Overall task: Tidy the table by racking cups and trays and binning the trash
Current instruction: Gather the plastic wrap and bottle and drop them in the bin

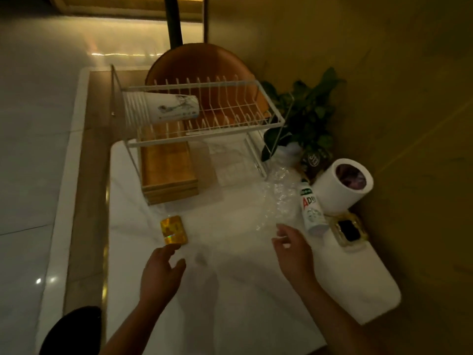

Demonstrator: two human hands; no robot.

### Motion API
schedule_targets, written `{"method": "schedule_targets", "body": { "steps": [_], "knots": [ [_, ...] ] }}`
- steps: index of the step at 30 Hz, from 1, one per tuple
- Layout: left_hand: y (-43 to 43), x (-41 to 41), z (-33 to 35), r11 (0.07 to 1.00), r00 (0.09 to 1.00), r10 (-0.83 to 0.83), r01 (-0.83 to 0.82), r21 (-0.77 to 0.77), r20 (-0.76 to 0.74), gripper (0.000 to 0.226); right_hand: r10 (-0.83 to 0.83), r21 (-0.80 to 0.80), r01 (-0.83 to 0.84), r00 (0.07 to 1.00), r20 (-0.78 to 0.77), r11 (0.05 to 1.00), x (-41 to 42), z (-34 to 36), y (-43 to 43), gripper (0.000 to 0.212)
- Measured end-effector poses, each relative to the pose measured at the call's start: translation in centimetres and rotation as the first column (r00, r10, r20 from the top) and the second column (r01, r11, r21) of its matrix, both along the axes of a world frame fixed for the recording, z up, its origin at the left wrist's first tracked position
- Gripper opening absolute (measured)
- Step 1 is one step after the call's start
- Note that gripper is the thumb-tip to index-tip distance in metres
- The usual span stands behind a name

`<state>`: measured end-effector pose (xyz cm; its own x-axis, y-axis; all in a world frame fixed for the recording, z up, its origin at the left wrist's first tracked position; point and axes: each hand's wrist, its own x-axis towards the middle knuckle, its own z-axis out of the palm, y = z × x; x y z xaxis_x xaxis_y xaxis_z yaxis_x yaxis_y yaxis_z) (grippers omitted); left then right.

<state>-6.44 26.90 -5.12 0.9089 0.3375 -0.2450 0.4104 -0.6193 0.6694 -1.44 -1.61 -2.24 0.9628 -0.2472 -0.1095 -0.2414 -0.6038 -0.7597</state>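
So, both hands are hovering over the near part of the white-clothed table. The left hand is hanging with its fingers loosely spread, gripping nothing, its fingertips just short of a shiny gold packet lying flat on the cloth. The right hand is sitting over to the right with fingers relaxed and slightly bent, nothing plainly in them. It's right at the near edge of some crumpled clear plastic wrap, though I can't tell if it's touching. A white bottle is lying on its side just right of that wrap, next to a white bin with a dark liner. At the far end, a stack of paper cups is lying sideways on the left of the wire rack – top tier – and wooden trays are sitting stacked underneath.
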Motion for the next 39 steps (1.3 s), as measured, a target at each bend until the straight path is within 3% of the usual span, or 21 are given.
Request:
{"method": "schedule_targets", "body": {
  "steps": [3,7,9,11,13,15,17,20,22,25,27,28,31,33,34,36,39],
  "knots": [
    [-3.7,0.8,0.6,0.998,0.999,-0.038,0.038,-0.049,0.007,0.041,-0.087,-0.112,0.094,0.994,0.065,0.989,4.2,0.6,-3.9,0.053],
    [-9.6,2.7,1.6,0.987,0.996,-0.077,0.071,-0.145,-0.038,0.043,-0.092,-0.263,0.068,0.992,-0.082,0.962,10.5,0.7,-5.7,0.098],
    [-12.1,3.4,2.1,0.981,0.997,-0.058,0.047,-0.187,-0.051,0.044,-0.067,-0.29,0.021,0.987,-0.149,0.957,12.8,0.2,-5.7,0.109],
    [-13.8,3.8,2.5,0.976,0.998,-0.038,0.025,-0.214,-0.058,0.044,-0.051,-0.317,-0.022,0.975,-0.217,0.948,14.4,-0.6,-5.6,0.099],
    [-14.9,3.9,2.6,0.97,0.998,-0.016,-0.001,-0.245,-0.067,0.043,-0.034,-0.286,-0.037,0.97,-0.239,0.958,15.3,-1.0,-5.8,0.065],
    [-15.4,4.2,2.8,0.952,0.998,0.023,-0.041,-0.303,-0.065,0.042,-0.017,-0.181,-0.022,0.977,-0.212,0.983,15.2,-1.1,-6.1,0.035],
    [-15.5,4.6,3.2,0.926,0.997,0.062,-0.072,-0.369,-0.041,0.049,0.027,-0.073,-0.04,0.985,-0.17,0.997,14.0,-0.7,-5.5,0.024],
    [-15.6,5.5,4.7,0.911,0.997,0.078,-0.067,-0.406,0.01,0.085,0.134,0.063,-0.129,0.987,-0.089,0.99,10.7,0.6,-4.5,0.024],
    [-15.2,6.4,5.4,0.873,0.999,0.047,-0.053,-0.484,-0.026,0.097,0.169,0.185,-0.153,0.983,-0.074,0.971,9.1,1.1,-3.5,0.029],
    [-14.6,7.0,5.9,0.67,0.996,0.04,-0.088,-0.737,-0.083,0.069,0.205,0.418,-0.147,0.974,-0.097,0.896,8.0,1.9,-3.5,0.035],
    [-14.0,6.4,6.2,0.525,0.994,0.072,-0.105,-0.845,-0.078,0.051,0.302,0.414,-0.253,0.951,-0.058,0.875,7.2,2.2,-3.9,0.049],
    [-13.7,6.0,6.3,0.501,0.994,0.091,-0.102,-0.859,-0.066,0.046,0.347,0.394,-0.312,0.938,-0.018,0.864,6.8,2.3,-4.1,0.063],
    [-12.8,5.5,6.9,0.535,0.995,0.092,-0.077,-0.841,-0.032,0.039,0.546,0.178,-0.563,0.827,0.134,0.807,5.9,3.1,-4.9,0.102],
    [-12.6,5.4,7.6,0.545,1.0,0.025,-0.025,-0.838,-0.014,0.038,0.717,-0.036,-0.718,0.687,0.12,0.695,5.8,3.4,-5.0,0.118],
    [-12.4,5.4,8.0,0.541,1.0,-0.008,0.001,-0.841,-0.004,0.037,0.748,-0.038,-0.748,0.659,0.075,0.663,5.8,3.7,-4.7,0.122],
    [-12.1,5.4,8.8,0.557,0.999,-0.039,0.034,-0.83,0.015,0.034,0.718,0.156,-0.713,0.695,0.03,0.684,6.0,4.1,-4.0,0.114],
    [-10.9,5.6,10.0,0.725,0.999,-0.006,0.039,-0.687,0.05,0.029,0.6,0.334,-0.585,0.797,0.069,0.739,5.9,3.7,-2.9,0.064]
  ]
}}
